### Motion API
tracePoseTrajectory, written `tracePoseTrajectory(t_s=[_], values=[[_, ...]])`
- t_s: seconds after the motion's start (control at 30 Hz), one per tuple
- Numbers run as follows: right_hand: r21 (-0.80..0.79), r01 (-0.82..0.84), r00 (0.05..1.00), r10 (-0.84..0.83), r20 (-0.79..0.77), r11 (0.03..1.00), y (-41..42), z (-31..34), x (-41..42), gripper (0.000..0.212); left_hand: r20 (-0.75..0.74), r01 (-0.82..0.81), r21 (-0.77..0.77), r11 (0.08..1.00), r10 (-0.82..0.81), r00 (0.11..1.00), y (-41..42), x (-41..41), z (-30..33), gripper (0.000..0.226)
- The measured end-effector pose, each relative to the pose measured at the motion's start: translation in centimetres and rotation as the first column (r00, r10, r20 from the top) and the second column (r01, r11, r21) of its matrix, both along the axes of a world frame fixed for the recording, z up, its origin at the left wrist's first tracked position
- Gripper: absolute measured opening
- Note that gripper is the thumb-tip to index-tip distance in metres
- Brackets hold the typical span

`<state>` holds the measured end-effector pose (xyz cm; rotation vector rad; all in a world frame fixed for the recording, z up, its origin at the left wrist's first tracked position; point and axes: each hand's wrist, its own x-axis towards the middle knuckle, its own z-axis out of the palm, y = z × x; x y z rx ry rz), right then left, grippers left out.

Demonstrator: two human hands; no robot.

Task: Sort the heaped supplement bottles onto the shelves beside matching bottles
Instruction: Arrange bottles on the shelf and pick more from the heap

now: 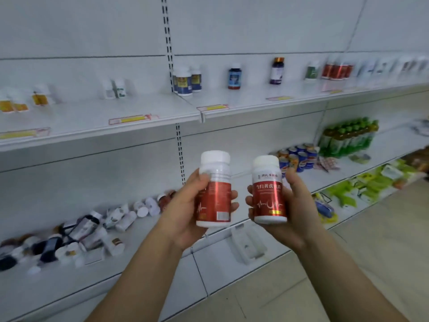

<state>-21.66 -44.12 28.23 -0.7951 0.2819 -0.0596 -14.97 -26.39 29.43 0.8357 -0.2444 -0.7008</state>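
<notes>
Two matching supplement bottles held up in front of the shelving, side by side, close but apart: white screw caps, white bodies, metallic red wrap labels with a white heartbeat line. Left bottle (pixel 214 189) is turned so its back faces the camera, fine print and a barcode patch low on the label, text unreadable. Right bottle (pixel 269 190) faces front: Chinese characters across the red band, small yellow strip near the base, too soft to read fully. Left hand (pixel 185 205) wraps its bottle, thumb on the neck, fingertips curling round the far side. Right hand (pixel 294 201) grips the other from behind, thumb on the right shoulder, fingertips showing at the label's left edge; palms mostly hidden. Heap of mixed bottles (pixel 76 231) lies tipped over on the lower shelf (pixel 144 254) to the left, motion-blurred, labels not legible. Upper shelf (pixel 144 105) carries small standing groups, including red-labelled bottles (pixel 336 70) far right, blurred, so match not confirmable. Drink cans (pixel 298 158) and green bottles (pixel 348 138) further right. Frame edges smeared.
</notes>
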Motion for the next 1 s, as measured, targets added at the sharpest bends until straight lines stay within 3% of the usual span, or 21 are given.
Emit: tracePoseTrajectory(t_s=[0.1,0.23,0.3,0.4,0.47,0.63,0.7,0.87,1.0], values=[[-0.076,0.098,0.995,-0.096,0.032,0.992,-5.9,0.4,-3.3,0.091,-0.002,0.078,0.072,0.994,-0.078,0.997,-7.1,-1.9,0.7,0.069],[-0.134,0.2,0.979,-0.192,0.071,0.971,-14.8,1.6,-7.5,0.1,-0.017,0.208,0.071,0.976,-0.208,0.978,-16.9,-4.4,2.1,0.056],[-0.158,0.255,0.966,-0.245,0.084,0.954,-19.4,2.0,-9.5,0.09,0.017,0.223,0.045,0.974,-0.224,0.974,-22.0,-5.7,2.6,0.058],[-0.178,0.316,0.948,-0.302,0.103,0.932,-25.8,2.6,-12.2,0.09,0.059,0.222,0.041,0.974,-0.224,0.973,-29.3,-7.3,3.1,0.062],[-0.184,0.362,0.932,-0.348,0.104,0.914,-29.7,3.1,-13.7,0.075,0.058,0.237,0.033,0.971,-0.239,0.969,-33.5,-8.0,3.3,0.062],[-0.261,0.414,0.91,-0.397,0.118,0.872,-37.9,4.3,-14.6,0.063,0.076,0.295,0.05,0.954,-0.299,0.951,-42.2,-8.1,4.0,0.052],[-0.319,0.445,0.895,-0.428,0.124,0.837,-41.1,4.7,-13.7,0.06,0.089,0.292,0.077,0.953,-0.298,0.95,-45.6,-7.4,4.3,0.045],[-0.42,0.465,0.883,-0.44,0.162,0.779,-49.9,6.3,-8.4,0.028,0.127,0.267,0.112,0.957,-0.281,0.951,-54.4,-3.4,5.0,0.04],[-0.508,0.468,0.882,-0.422,0.212,0.723,-56.9,7.9,-2.1,0.019,0.191,0.214,0.076,0.974,-0.225,0.956,-61.2,1.5,6.0,0.052]])
